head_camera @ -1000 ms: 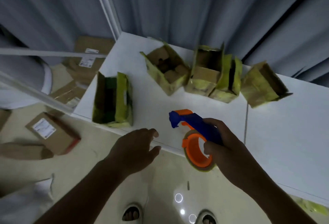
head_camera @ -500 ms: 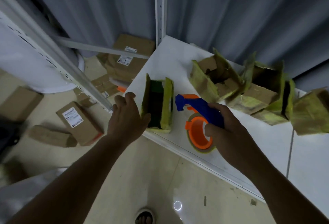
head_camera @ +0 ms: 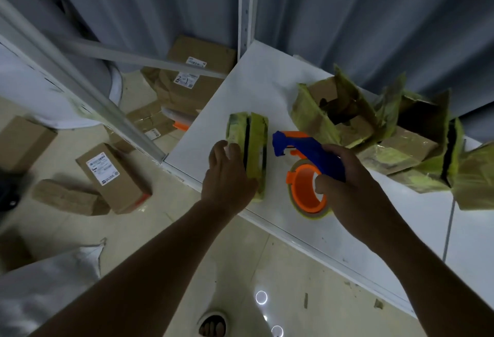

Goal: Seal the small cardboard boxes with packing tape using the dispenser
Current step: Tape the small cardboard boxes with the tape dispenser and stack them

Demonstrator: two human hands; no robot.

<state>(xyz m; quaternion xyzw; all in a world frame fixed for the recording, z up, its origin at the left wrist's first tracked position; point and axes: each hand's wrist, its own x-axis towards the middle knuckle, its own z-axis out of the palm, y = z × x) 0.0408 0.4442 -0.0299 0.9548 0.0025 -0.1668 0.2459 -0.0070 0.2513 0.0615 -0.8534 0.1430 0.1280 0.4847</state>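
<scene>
White table [head_camera: 256,90] against grey curtains. Left hand [head_camera: 227,176] has reached the nearest small box [head_camera: 250,149] at the table's near edge, fingers pressing its flaps nearly closed. Right hand [head_camera: 347,184] grasps the dispenser [head_camera: 307,165] just beside; taping looks imminent

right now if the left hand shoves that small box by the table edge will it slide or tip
The box stands narrow and tall, so a high shove would probably tip it. It looks light and the white table smooth, so a low push likely slides it. The left hand already touches its side.
</scene>
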